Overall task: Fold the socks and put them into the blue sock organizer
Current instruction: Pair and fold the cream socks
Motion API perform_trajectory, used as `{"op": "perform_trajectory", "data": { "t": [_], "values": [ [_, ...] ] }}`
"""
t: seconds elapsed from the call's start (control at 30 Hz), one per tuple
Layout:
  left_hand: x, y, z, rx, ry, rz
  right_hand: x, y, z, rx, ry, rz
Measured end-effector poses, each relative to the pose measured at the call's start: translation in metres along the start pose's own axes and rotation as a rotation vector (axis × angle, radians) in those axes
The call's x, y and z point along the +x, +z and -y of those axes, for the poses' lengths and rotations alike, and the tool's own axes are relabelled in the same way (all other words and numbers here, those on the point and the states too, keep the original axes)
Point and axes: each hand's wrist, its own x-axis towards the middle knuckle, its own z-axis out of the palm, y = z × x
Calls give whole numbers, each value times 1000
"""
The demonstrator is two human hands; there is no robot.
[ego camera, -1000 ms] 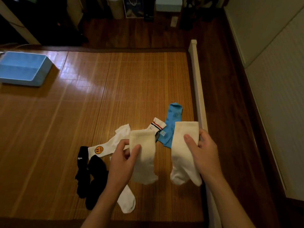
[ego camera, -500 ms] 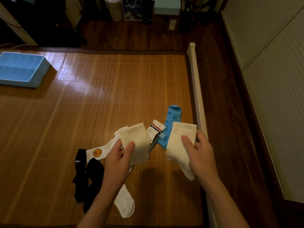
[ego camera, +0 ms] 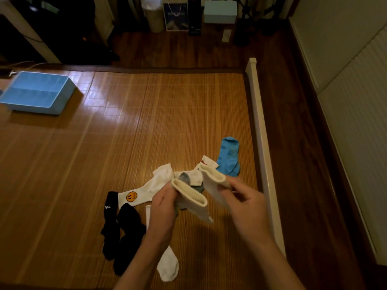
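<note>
**Over the bamboo mat point(ego camera: 146, 122): two socks in hand**

Between the wrists, cuffs close together: the left hand point(ego camera: 165, 208) grips one cream sock point(ego camera: 189, 193), and the right hand point(ego camera: 245, 204) pinches the second cream sock point(ego camera: 213, 183). The blue sock organizer point(ego camera: 60, 101) sits far left of the left hand, well apart. Black socks point(ego camera: 123, 225) lie just left of that wrist.

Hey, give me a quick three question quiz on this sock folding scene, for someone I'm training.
1. True or false: the left hand grips a black sock.
2. Where does the light blue rectangular sock organizer sit? A, on top of the sock pile; B, far left on the woven bamboo mat; C, on the dark floorboards.
3. What colour is the lone knit sock lying nearest the white wooden rail?
Key: 1 false, it grips a cream ribbed sock; 2 B; 3 blue.
</note>
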Motion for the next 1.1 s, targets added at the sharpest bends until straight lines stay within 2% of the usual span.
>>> {"op": "perform_trajectory", "data": {
  "t": [0.13, 0.27, 0.37, 0.47, 0.53, 0.6, 0.7, 0.8, 0.9, 1.0, 1.1],
  "values": [
    [-3, 20, -5, -120, -47, 3, -16, 29, 5, 63, -118, 7],
    [-1, 31, 0, -60, -99, -155, -23, 40, 3, 118, -118, -95],
    [-6, 31, 5, -54, -59, -57, -25, 44, 3, 94, -96, -46],
    [-15, 30, 7, -220, -139, 100, -25, 44, 4, 166, -46, -13],
    [-18, 26, 9, -233, -132, 163, -23, 40, 4, 185, -28, 15],
    [-20, 23, 11, -142, -59, 165, -22, 35, 3, 138, -39, 61],
    [-17, 18, 10, -167, -75, 70, -19, 28, 2, 92, -20, 98],
    [-13, 13, 5, -233, -145, 41, -16, 22, 0, 3, -16, 31],
    [-13, 9, 5, -307, -212, 86, -10, 20, -2, -29, 93, -40],
    [-13, 6, 7, -320, -255, 170, -6, 18, -2, 132, 187, 37],
    [-12, 6, 6, -327, -288, 213, -6, 18, -2, 265, 164, 48]
  ]
}}
